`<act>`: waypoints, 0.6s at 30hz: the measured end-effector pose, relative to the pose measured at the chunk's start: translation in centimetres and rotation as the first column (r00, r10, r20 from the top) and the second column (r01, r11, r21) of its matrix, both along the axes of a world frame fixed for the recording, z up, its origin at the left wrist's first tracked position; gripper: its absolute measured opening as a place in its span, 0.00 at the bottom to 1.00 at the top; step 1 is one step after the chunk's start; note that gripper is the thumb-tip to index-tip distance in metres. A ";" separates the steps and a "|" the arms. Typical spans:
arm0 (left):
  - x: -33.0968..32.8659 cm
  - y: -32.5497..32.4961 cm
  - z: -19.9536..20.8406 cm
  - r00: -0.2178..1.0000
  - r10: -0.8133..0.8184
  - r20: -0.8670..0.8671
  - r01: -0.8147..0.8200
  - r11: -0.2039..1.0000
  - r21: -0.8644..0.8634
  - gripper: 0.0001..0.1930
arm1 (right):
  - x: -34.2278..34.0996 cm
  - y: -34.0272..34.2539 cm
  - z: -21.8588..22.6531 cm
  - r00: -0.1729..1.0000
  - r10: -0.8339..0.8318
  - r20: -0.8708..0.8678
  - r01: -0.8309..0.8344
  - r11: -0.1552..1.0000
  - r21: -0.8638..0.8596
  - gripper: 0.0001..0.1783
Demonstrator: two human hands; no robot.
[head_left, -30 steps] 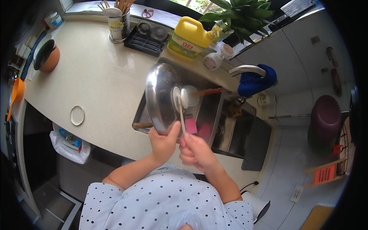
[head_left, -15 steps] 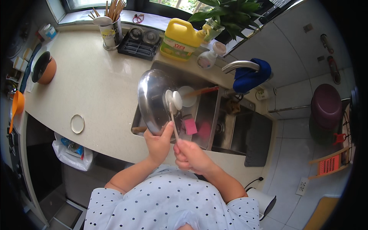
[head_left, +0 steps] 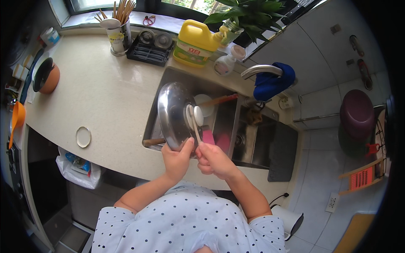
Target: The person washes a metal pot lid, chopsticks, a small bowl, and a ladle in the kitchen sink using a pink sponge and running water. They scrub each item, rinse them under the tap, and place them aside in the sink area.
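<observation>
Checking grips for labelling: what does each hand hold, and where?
Left hand grips the metal lid at its lower rim; right hand holds the white brush by its handle.

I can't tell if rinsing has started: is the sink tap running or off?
Off, as far as can be seen: no stream falls from the curved tap, which has a blue cloth draped over it.

steel pot lid (head_left: 174,114) | upright over sink || white spoon (head_left: 193,120) | against lid

Pale blue polka-dot short-sleeved top, bare forearms
</observation>
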State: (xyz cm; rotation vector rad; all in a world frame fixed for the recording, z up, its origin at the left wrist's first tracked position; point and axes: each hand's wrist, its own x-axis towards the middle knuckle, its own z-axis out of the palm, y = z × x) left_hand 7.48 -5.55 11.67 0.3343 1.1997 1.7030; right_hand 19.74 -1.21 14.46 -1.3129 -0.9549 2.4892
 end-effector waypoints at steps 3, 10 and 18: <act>-0.8 0.7 -0.1 0.998 0.032 0.048 -0.033 0.999 0.024 0.05 | 1.0 -1.7 -0.6 0.999 0.034 0.020 -0.033 0.998 -0.053 0.17; -3.0 1.9 0.5 0.946 -0.022 0.324 -0.011 0.995 0.099 0.11 | 3.4 -2.0 0.4 0.985 -0.022 0.171 -0.055 0.900 0.432 0.10; -2.4 1.2 0.7 0.900 -0.134 0.415 0.096 0.989 0.111 0.11 | 2.7 0.1 0.0 0.762 -0.298 0.574 -0.535 0.210 0.819 0.07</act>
